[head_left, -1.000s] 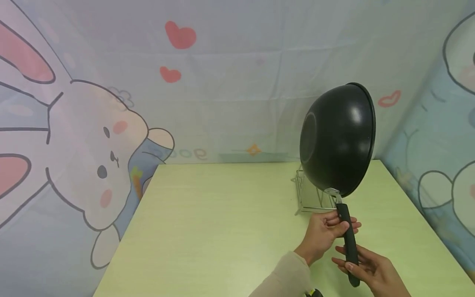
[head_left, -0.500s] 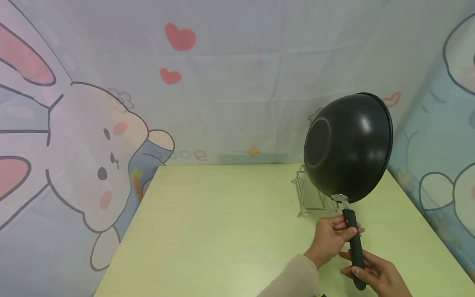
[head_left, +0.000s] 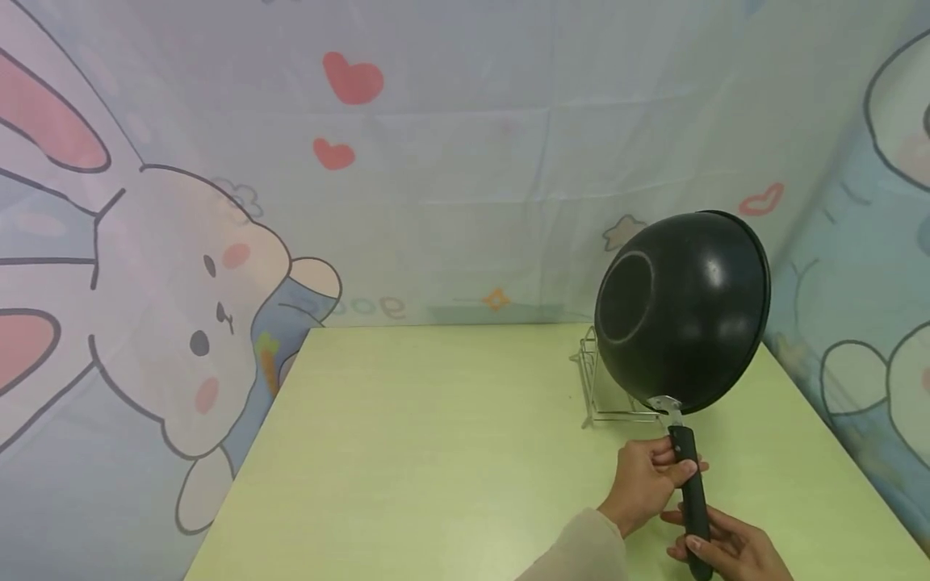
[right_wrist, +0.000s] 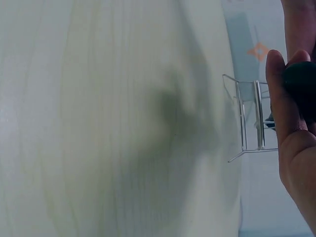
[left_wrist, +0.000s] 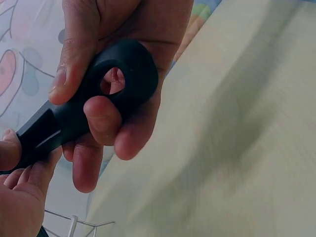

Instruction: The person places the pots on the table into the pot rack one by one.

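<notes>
A black wok (head_left: 683,311) is held up, tilted with its rounded underside toward the head camera and its rim to the right. Its inside is hidden. My left hand (head_left: 639,488) grips the upper part of the black handle (head_left: 695,508), just below the metal bracket, with the thumb across the front. Lower down, my right hand (head_left: 741,549) holds the handle's end between thumb and fingers. In the left wrist view, the right hand (left_wrist: 123,24) is around the looped handle end (left_wrist: 140,69). Behind the wok stands a wire rack (head_left: 590,379), partly covered by it.
The pale yellow-green table (head_left: 407,452) reaches back to a cartoon-printed cloth backdrop (head_left: 465,202). A second printed cloth (head_left: 857,266) rises along the right side. In the right wrist view, the wire rack (right_wrist: 258,116) stands near the table's edge.
The wok has come down and shifted slightly right, turning more of its flat base toward the head camera. Both hands have moved down with it, keeping their hold on the handle.
</notes>
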Motion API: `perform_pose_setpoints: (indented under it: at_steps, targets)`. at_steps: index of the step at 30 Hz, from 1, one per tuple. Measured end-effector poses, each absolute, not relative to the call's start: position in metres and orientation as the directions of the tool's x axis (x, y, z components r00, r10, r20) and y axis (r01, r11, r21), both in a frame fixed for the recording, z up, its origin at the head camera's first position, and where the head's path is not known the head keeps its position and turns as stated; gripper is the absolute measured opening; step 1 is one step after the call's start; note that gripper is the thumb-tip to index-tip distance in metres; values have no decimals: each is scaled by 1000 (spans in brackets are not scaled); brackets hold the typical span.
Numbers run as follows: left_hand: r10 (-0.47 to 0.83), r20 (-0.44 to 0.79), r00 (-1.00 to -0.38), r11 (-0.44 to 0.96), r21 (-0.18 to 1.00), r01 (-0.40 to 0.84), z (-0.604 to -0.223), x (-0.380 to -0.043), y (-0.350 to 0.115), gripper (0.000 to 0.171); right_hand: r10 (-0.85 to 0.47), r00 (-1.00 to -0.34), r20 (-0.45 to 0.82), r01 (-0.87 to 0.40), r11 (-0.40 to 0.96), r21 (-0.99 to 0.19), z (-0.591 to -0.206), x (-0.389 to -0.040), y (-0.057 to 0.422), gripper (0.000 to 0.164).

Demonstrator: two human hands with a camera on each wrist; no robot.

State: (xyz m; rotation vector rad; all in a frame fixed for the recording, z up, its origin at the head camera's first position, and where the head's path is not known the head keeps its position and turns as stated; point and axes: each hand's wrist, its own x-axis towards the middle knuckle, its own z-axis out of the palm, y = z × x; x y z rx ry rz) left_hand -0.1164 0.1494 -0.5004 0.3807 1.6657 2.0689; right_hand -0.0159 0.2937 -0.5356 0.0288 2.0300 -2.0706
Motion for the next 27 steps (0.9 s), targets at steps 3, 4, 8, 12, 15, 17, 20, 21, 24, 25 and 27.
perform_pose_setpoints:
  at_steps: [3, 4, 8, 12, 15, 17, 20, 21, 24, 25, 27]
  targets:
    - [497, -80, -864, -157, 971, -180, -504, -116, 150, 27, -178, -965, -193, 203, -38, -979, -538, -16, 295, 47]
    - [493, -83, -866, -155, 971, -181, -505, -116, 150, 27, -184, -964, -194, 205, -46, -978, -539, -16, 295, 44]
    - [475, -105, -874, -137, 972, -191, -508, -116, 149, 24, -207, -959, -194, 211, -60, -976, -541, -17, 294, 39]
    - [472, -108, -875, -110, 977, -180, -509, -117, 148, 21, -203, -958, -204, 215, -33, -976, -542, -18, 293, 51]
    - [468, -104, -878, -100, 980, -170, -510, -118, 147, 20, -180, -957, -228, 234, -15, -972, -542, -20, 291, 61]
    - [463, -102, -881, -91, 983, -162, -511, -119, 147, 20, -163, -957, -240, 243, -2, -970, -544, -21, 289, 63]
    - [456, -115, -882, -82, 982, -171, -513, -119, 147, 21, -165, -954, -252, 258, -14, -966, -546, -22, 288, 62]
    - [456, -118, -882, -78, 982, -172, -514, -119, 147, 21, -171, -952, -254, 261, -17, -965, -547, -22, 288, 61]
    - [457, -124, -881, -76, 981, -178, -516, -119, 147, 21, -185, -946, -265, 273, -15, -962, -549, -21, 288, 64]
    - [457, -125, -880, -71, 982, -176, -517, -119, 148, 21, -178, -946, -272, 278, -9, -961, -549, -21, 288, 66]
    - [459, -118, -881, -69, 983, -167, -519, -119, 149, 21, -144, -946, -289, 287, 35, -957, -548, -21, 288, 71]
